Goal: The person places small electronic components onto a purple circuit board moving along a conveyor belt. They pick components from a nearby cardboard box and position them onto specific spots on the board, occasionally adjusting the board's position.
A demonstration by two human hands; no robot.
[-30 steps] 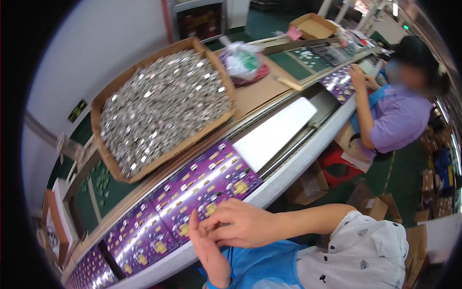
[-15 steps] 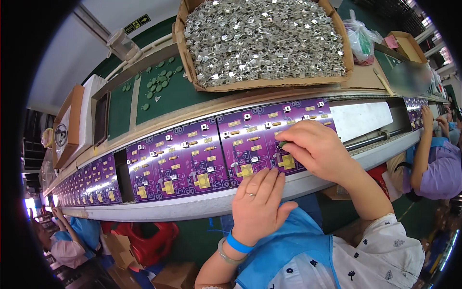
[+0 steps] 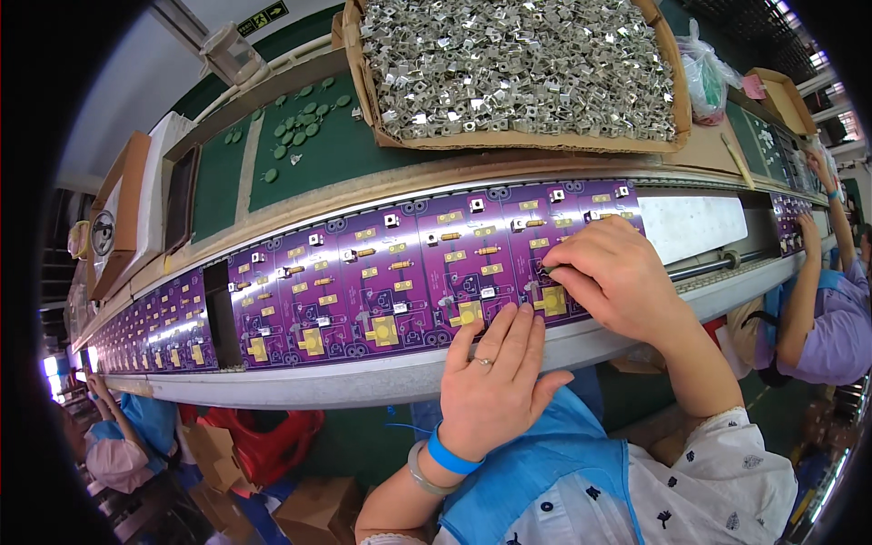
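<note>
A row of purple circuit boards [image 3: 413,291] lies along the metal rail in front of me, fitted with small white parts, yellow blocks and resistors. My right hand [image 3: 604,277] is over the right part of the row, thumb and fingers pinched low on the board. Between the fingertips a sliver of a small green disc component [image 3: 547,270] shows; the rest is hidden. My left hand [image 3: 490,386] rests with fingers stretched out, the tips on the near edge of the boards beside a yellow block [image 3: 466,313]. It holds nothing.
Behind the rail stands a cardboard box [image 3: 683,136] heaped with small metal parts. Several green discs [image 3: 298,124] lie on the green bench to its left. A white plate [image 3: 695,227] and a roller [image 3: 718,262] are right of the boards. Other people work at both ends.
The view has shifted slightly. My right hand has closed in on the board, and the green disc, clearer before, is now mostly covered by the fingers. My left hand stays by the boards' near edge.
</note>
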